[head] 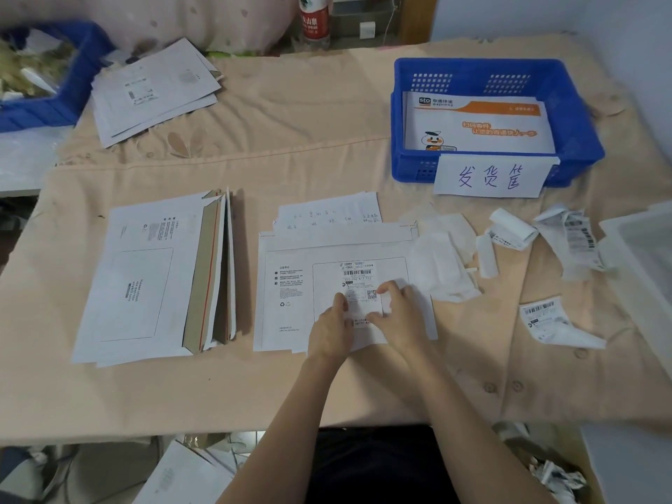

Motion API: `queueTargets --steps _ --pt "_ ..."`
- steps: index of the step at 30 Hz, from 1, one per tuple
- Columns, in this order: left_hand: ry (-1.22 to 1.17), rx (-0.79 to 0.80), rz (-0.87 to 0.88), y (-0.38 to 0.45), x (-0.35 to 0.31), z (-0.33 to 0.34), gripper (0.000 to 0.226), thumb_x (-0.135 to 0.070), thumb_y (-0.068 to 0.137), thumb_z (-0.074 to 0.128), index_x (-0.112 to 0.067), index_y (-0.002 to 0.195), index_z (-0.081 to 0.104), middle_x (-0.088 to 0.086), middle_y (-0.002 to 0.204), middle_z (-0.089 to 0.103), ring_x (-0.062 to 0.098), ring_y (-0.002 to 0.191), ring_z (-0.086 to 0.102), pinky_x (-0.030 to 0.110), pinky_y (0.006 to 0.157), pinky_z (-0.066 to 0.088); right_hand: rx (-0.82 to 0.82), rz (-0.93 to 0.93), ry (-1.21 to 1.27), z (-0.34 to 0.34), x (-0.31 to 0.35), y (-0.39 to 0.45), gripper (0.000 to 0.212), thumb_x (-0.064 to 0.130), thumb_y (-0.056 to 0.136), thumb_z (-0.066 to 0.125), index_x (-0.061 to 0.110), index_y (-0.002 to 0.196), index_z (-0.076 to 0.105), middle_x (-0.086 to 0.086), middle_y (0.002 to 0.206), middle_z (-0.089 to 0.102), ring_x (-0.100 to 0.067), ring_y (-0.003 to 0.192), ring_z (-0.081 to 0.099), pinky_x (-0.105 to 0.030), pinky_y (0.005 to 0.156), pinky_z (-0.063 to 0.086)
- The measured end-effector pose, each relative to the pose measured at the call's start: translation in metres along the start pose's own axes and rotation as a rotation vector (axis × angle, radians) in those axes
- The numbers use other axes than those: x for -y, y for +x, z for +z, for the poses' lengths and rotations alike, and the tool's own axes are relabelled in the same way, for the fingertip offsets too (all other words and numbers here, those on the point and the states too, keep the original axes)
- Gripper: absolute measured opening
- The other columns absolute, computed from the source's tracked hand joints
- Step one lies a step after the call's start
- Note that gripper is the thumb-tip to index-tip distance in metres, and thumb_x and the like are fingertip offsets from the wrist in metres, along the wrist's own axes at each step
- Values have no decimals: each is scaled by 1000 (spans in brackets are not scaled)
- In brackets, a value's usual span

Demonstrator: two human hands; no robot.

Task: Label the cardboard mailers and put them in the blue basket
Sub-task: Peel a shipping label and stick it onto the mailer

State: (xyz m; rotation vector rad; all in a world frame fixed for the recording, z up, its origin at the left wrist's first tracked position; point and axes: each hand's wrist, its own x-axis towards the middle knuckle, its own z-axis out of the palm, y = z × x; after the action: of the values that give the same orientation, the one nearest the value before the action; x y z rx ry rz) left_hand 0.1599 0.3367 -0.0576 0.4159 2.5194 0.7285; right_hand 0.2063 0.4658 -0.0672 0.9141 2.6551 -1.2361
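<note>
- Both hands are working nearest the camera: left hand (332,321) and right hand (398,314) are pressing a shipping label (358,285) flat, fingers spread, each grip holding nothing but pushing down on the label's lower edge.
- The label is lying on the cardboard mailer (291,296) at the counter's (254,387) centre; the mailer is looking light, stiff and flat, likely sliding easily on the cloth. Judging it best lifted by a long edge, thumb on top.
- One mailer is being labelled; at least one more is showing beneath it.
- A stack of unlabelled mailers (145,285) is sitting to the left; count unclear.
- The blue basket (589,140) is standing far right, holding one visible orange-printed mailer (480,125).
- Peeled backing scraps (509,241) are lying between, several.
</note>
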Motion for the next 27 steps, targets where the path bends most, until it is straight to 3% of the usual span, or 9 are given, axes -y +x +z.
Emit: queueTargets --steps 2,9,12,15,18,21,23,25,27 --pt "-2 2 18 -3 3 -1 19 -3 91 40 -8 110 40 17 87 61 37 74 53 39 62 40 57 -20 61 -6 -6 3 44 8 72 74 17 111 56 1 93 37 -5 74 41 -13 66 35" --pt "-42 -2 34 -2 6 -4 41 2 85 42 -12 123 38 -7 57 40 31 61 45 44 61 46 175 4 82 -19 -8 8 58 -13 69 64 23 114 55 0 92 39 -10 59 43 -8 55 40" --pt "48 12 -13 -1 4 -6 53 2 86 38 -19 134 30 -2 63 48 30 63 47 36 57 39 231 51 62 -18 -11 12 63 -15 69 57 26 117 51 -1 96 41 -12 66 45 -13 54 38" --pt "147 12 -87 -1 -5 -12 56 -1 86 42 -18 137 25 6 87 59 31 76 55 33 62 38 233 98 163 -24 -6 19 65 -10 70 65 26 122 52 -3 95 46 -11 67 46 -9 51 39" --pt "111 -72 -63 3 -16 -13 59 -3 81 51 -14 135 31 7 123 47 28 109 50 34 74 42 102 149 319 -33 3 27 73 1 79 64 30 142 38 -3 106 52 -14 80 54 -19 76 47" --pt "106 -126 -18 12 -29 -12 49 -2 81 51 -11 128 42 7 123 42 26 110 44 32 76 44 -195 246 149 -44 0 35 76 5 85 53 22 152 21 -11 141 39 -28 117 47 -41 104 37" --pt "53 -118 5 18 -40 -14 44 -2 84 50 -10 127 46 5 126 42 24 113 43 31 76 44 -238 271 -1 -48 -6 38 58 6 85 49 16 141 39 -12 142 38 -33 126 39 -40 102 35" --pt "17 -46 61 23 -52 -14 44 -6 88 50 -11 131 46 3 131 42 23 120 42 31 81 43 -220 287 76 -47 -9 38 29 5 80 50 9 109 52 -15 126 49 -34 112 50 -36 83 40" --pt "23 86 100 27 -65 -13 47 -17 92 51 -14 137 41 4 137 42 24 126 41 36 91 44 -253 323 178 -44 -9 37 19 4 79 54 4 97 55 -15 112 57 -33 99 57 -31 76 39"
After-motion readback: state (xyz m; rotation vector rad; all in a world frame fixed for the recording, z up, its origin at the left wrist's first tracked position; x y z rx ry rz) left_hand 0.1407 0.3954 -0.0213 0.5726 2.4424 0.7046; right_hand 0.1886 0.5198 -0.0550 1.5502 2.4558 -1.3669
